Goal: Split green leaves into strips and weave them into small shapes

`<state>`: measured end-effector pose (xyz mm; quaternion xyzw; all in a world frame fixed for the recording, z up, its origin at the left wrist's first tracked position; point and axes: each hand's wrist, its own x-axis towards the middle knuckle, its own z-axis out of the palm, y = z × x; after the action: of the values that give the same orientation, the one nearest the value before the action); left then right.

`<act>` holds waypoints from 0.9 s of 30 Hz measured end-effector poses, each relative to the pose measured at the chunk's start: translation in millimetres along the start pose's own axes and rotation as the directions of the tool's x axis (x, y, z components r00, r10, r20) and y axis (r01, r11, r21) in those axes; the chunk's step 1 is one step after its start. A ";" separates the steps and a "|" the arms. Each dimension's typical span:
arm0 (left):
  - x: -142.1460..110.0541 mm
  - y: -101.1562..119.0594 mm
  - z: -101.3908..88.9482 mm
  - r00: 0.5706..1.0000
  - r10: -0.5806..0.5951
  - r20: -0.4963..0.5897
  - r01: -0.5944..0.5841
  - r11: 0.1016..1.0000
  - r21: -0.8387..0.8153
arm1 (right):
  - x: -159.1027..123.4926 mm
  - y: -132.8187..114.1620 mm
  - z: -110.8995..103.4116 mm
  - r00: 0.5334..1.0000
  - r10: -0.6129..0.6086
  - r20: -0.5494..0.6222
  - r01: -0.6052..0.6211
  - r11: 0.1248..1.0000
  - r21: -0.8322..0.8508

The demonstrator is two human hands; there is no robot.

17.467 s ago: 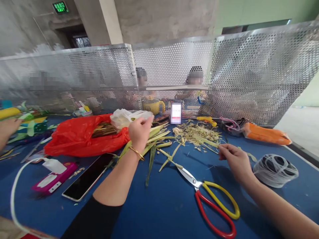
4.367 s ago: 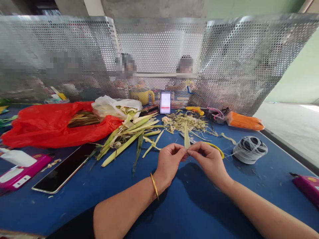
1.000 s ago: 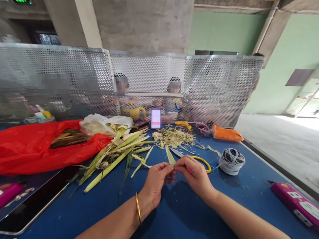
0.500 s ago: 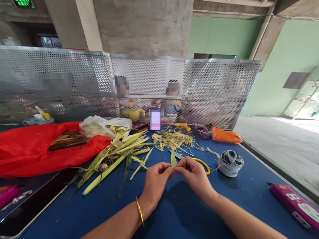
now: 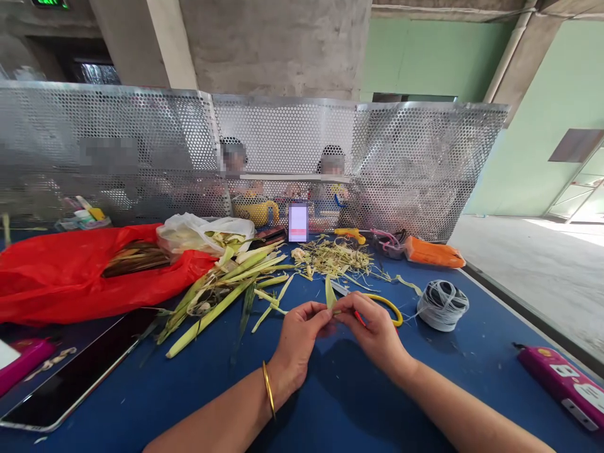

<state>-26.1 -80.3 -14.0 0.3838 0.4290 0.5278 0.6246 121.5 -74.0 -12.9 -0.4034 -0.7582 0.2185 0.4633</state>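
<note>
Between my two hands, above the blue table, is a pale green strip of leaf or husk (image 5: 329,292), its broad end pointing up and away from me. My left hand (image 5: 302,330) pinches its lower end with thumb and forefinger. Right beside it, my right hand (image 5: 370,324) is closed on the same end; the fingertips nearly meet and hide the pinched part. Just beyond my right hand lie scissors (image 5: 389,308) with yellow and red handles, partly covered by it. Left of my hands sits a knotted piece of green strips (image 5: 274,304).
Long green stalks and husks (image 5: 212,321) lie left, beside a red plastic bag (image 5: 61,270) and a white bag (image 5: 189,233). Shredded scraps (image 5: 337,257) are piled ahead. A string ball (image 5: 442,306) and a purple case (image 5: 561,384) lie right. A perforated metal screen (image 5: 287,132) closes the back.
The view has shifted slightly, so most things sit a little further right. Both hands keep their pinch on the green strip, with the right fingers slightly more over it.
</note>
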 end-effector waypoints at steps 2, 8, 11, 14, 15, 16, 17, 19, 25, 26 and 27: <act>-1.2 0.4 0.3 0.999 -0.048 -0.001 0.048 0.997 -0.060 | -0.2 0.9 0.0 0.999 -0.015 0.029 0.015 1.000 -0.014; -1.4 -3.3 1.8 0.999 -0.030 -0.043 0.026 0.995 -0.092 | -0.1 1.1 4.3 0.992 0.121 -0.020 -0.117 0.983 0.141; -0.8 -4.8 2.2 0.998 0.016 -0.058 -0.019 0.999 -0.042 | 0.0 0.1 5.3 0.980 0.198 -0.021 -0.191 0.963 0.188; -1.1 -4.3 2.0 0.994 0.095 -0.052 -0.093 0.995 0.047 | 0.4 -0.5 4.3 0.969 0.248 -0.010 -0.242 0.952 0.186; -1.4 -3.5 1.7 0.991 0.126 -0.039 -0.122 0.989 0.087 | 0.6 -0.3 3.9 0.965 0.264 -0.015 -0.256 0.949 0.183; -1.8 -2.6 1.3 0.988 0.155 -0.023 -0.151 0.980 0.132 | 0.8 0.1 3.4 0.960 0.279 -0.021 -0.271 0.946 0.180; -2.2 -1.5 0.8 0.983 0.182 -0.003 -0.179 0.967 0.181 | 1.1 0.6 3.0 0.956 0.294 -0.027 -0.284 0.942 0.178; -3.0 0.7 -0.1 0.974 0.224 0.022 -0.222 0.936 0.274 | 1.7 1.8 2.6 0.949 0.315 -0.030 -0.304 0.934 0.186; -3.3 1.1 -0.2 0.968 0.247 0.044 -0.248 0.913 0.323 | 2.0 0.3 3.6 0.961 0.276 -0.018 -0.263 0.932 0.250; -3.1 0.2 0.2 0.972 0.232 0.038 -0.233 0.926 0.298 | 1.8 -0.6 3.9 0.966 0.257 -0.021 -0.244 0.938 0.245; -3.0 -0.7 0.7 0.976 0.214 0.028 -0.214 0.940 0.266 | 1.6 -1.5 4.2 0.972 0.236 -0.024 -0.224 0.947 0.232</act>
<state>-25.4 -83.4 -14.0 0.5084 0.4526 0.5301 0.5056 116.8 -73.4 -13.0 -0.4387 -0.6639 0.3461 0.4970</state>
